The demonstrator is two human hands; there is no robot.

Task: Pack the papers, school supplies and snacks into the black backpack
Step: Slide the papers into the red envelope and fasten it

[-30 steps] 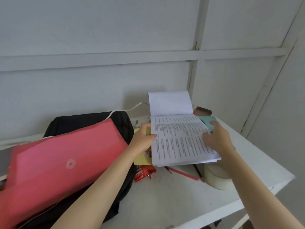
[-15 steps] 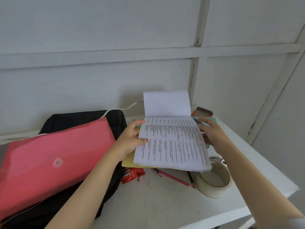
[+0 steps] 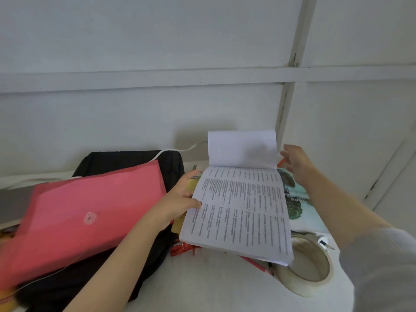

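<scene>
backpack (image 3: pixel 126 158): black, quilted
folder (image 3: pixel 90 206): pinkish red, clear snap button
stapled papers (image 3: pixel 243 210): white, dense black print
book (image 3: pixel 297 199): pale teal cover, dark green tree
tape roll (image 3: pixel 308 287): cream
table (image 3: pixel 202 284): white
snack wrapper (image 3: pixel 180 247): red

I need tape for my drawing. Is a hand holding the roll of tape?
No, the roll of tape lies untouched on the table; the left hand grips the printed papers.

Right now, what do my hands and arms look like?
No gloves, rings or watch show on the left hand or right hand. The left arm is bare as far as seen; a light grey sleeve covers the right arm's upper part.
</scene>
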